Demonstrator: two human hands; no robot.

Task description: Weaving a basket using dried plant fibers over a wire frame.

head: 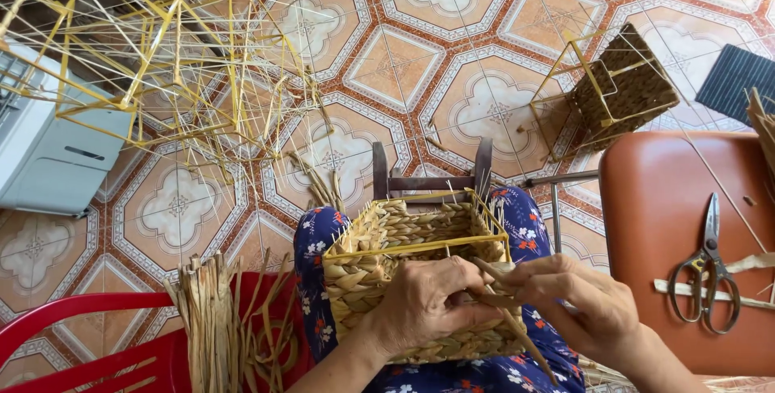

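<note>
Right hand (585, 300) pinching straw strand (517, 324) | left hand (420, 300) curled, gripping woven basket (404, 239)

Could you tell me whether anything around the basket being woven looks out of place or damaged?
Nothing looks damaged. The only untidy spots: a half-woven basket lies tipped on the floor tiles, and bare yellow frames sit in a tangled heap at upper left.

basket (404, 256): near wall behind hands | red chair (73, 336): cropped bottom-left

Bare hands (420, 300), forearms uncovered; dark blue garment (319, 235), white-red floral print.
</note>
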